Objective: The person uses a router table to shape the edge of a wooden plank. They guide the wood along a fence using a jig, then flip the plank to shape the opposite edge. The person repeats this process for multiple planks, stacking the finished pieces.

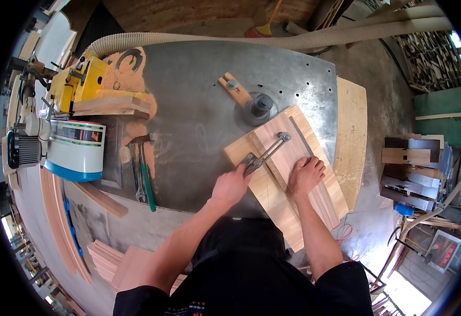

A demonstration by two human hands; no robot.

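Note:
My left hand (230, 187) is wrapped around the handle end of a metal toggle clamp (267, 154). The clamp's arm reaches up and right, its tip over a reddish-brown board (274, 136). This board lies on a larger, paler wooden base (258, 187), which is set at a slant on the grey metal table (188, 105). My right hand (307, 176) rests on the reddish-brown board with its fingers bent at the far right edge. Just beyond the base's upper corner stands a dark spindle cutter (261, 106), beside a small wooden arm (234, 90) bolted to the table.
On the left are a yellow machine guard (88, 79), a white and blue bucket (76, 149), a green-handled hammer (145, 176) and a wrench (138, 181). Orange sawdust (127, 73) lies nearby. A ribbed hose (214, 42) runs behind the table. Boards (122, 263) are stacked at lower left.

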